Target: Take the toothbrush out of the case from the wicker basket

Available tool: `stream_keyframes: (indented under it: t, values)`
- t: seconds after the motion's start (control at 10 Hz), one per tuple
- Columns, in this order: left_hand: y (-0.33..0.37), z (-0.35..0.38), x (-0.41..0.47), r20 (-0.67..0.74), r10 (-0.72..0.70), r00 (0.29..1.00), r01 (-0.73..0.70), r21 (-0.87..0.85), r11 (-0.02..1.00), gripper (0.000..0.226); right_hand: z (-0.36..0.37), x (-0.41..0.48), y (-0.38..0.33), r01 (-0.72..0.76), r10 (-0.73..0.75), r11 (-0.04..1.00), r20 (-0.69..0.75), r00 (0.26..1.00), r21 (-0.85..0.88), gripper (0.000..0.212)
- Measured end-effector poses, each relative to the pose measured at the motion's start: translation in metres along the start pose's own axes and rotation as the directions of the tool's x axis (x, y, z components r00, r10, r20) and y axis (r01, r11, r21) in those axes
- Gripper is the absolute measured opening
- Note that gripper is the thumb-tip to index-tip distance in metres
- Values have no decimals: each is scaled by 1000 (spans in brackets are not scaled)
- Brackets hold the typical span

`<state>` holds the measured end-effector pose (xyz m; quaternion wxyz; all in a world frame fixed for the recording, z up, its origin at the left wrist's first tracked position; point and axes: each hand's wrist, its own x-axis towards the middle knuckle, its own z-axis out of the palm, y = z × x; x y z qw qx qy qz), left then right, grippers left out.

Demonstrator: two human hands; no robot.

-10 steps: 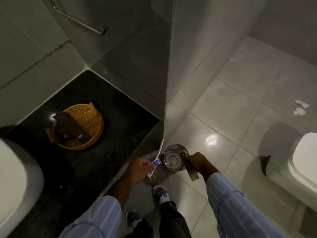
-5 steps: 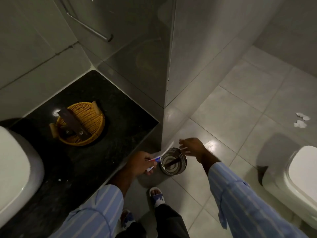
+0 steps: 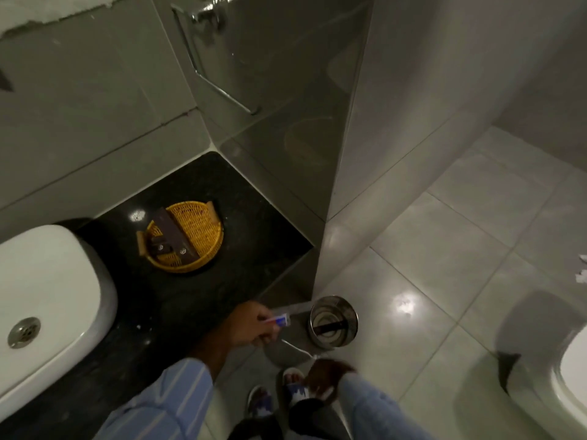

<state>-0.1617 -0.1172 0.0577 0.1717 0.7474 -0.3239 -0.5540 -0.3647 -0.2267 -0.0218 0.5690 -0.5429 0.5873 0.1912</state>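
The round yellow wicker basket (image 3: 203,231) sits on the black counter (image 3: 178,306). A dark brown case (image 3: 173,235) lies slanted across the basket. Past the counter's front edge, my left hand (image 3: 246,325) is shut on the toothbrush (image 3: 280,319), whose blue-and-red part sticks out to the right. A thin white length runs from under that hand toward my right hand (image 3: 327,373). My right hand is low, near my feet and blurred, so its grip is unclear. A dark case piece (image 3: 330,327) lies inside the steel bin (image 3: 349,336) on the floor.
A white basin (image 3: 47,296) fills the counter's left side. A glass partition edge (image 3: 343,173) stands between the counter and the tiled floor. A white toilet (image 3: 568,376) is at the far right. Scraps of paper (image 3: 583,274) lie on the floor.
My right hand let the dark case piece go into the steel bin, then drew back toward my body. My left hand kept its hold on the toothbrush. The view tilted up.
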Motion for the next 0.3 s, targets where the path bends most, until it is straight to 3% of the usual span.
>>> stream_keyframes:
  t: [0.1, 0.2, 0.3]
  values:
    - [-38, 9, -16, 39, -91, 995, 90, 26, 996, 24, 60, -25, 48, 36, 41, 932, 204, 978, -360, 54]
    - [-31, -6, -11, -74, -75, 994, 78, 48, 996, 26, 48, -31, 24, 101, 23, 895, 270, 963, -435, 46]
    - [-3, -32, 0, -189, -68, 980, 55, -75, 996, 22, 5, -34, -39, 200, -130, 887, 191, 973, -416, 36]
